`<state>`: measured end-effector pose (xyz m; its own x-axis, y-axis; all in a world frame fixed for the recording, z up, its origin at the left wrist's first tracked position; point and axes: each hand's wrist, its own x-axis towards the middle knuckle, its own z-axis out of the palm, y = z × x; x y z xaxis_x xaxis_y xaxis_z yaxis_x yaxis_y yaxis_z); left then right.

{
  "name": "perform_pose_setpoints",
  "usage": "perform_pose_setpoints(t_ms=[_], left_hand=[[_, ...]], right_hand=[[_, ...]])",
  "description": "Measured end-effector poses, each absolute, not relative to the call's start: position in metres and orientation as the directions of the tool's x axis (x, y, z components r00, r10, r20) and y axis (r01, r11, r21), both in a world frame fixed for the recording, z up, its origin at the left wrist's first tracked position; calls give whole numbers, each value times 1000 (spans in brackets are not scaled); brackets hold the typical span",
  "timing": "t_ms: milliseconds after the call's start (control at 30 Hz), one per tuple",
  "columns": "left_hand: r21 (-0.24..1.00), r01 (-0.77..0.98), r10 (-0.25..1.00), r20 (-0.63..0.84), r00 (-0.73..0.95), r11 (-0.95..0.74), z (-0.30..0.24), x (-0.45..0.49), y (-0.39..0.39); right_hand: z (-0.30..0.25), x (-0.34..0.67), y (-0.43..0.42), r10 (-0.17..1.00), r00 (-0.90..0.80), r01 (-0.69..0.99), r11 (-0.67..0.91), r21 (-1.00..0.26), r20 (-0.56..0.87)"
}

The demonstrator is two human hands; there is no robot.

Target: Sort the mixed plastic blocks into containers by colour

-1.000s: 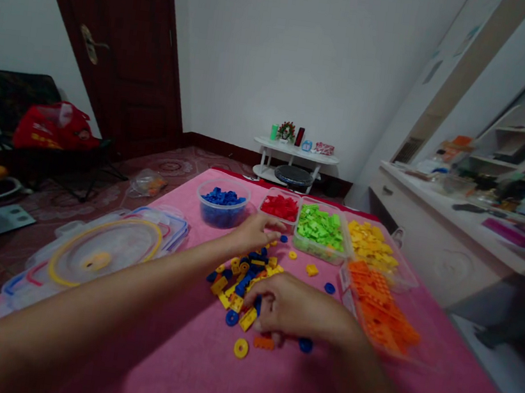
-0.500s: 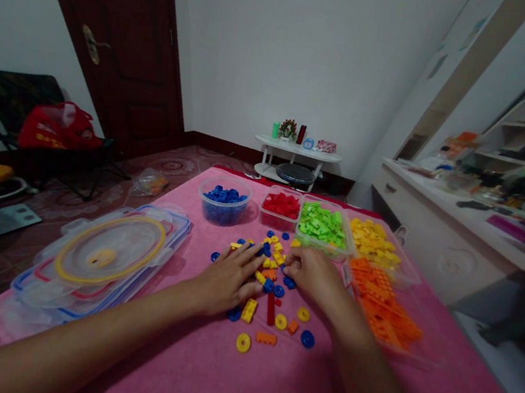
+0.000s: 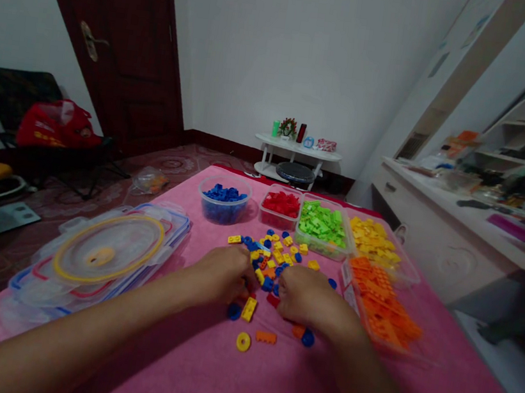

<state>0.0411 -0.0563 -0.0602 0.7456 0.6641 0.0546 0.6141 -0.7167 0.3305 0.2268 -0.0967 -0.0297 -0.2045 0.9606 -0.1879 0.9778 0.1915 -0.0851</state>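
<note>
My left hand (image 3: 226, 274) is at the left edge of a loose pile of toy building pieces, fingers curled downward; what they hold, if anything, is hidden. Opposite it, my right hand (image 3: 308, 293) bends its closed fingers inward over the pile's right side, covering part of a red brick (image 3: 273, 299). Between the hands lie yellow bricks (image 3: 278, 256) mixed with blue and orange pieces. Nearer me are a yellow brick (image 3: 249, 309), a blue wheel-like disc (image 3: 234, 311), a yellow ring (image 3: 243, 341) and an orange brick (image 3: 266, 337).
Behind the pile stand tubs of blue (image 3: 224, 201), red (image 3: 280, 205) and green pieces (image 3: 321, 223). Yellow (image 3: 374, 242) and orange pieces (image 3: 382, 302) fill containers at the right. Stacked clear lids (image 3: 104, 259) lie left on the pink cloth (image 3: 200, 375).
My left hand has gone from lying flat with spread fingers to curled, uncovering pieces behind it. My right hand has come toward me and now covers pieces near the red brick.
</note>
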Motion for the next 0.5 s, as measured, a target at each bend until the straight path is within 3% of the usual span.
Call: perform_pose_setpoints(t_ms=[167,400,500], left_hand=[[231,604,633,81,770,-763,-66,45,-65],[243,655,684,51,728,-716,-59,55,-64],[160,649,664,64,745,-743,-55,63,-64]], right_hand=[[-22,239,-92,975,-162,982,145,-119,-149],[-23,238,-86,986,-141,970,119,-213,-93],[-23,238,-86,986,-140,966,117,-229,-88]])
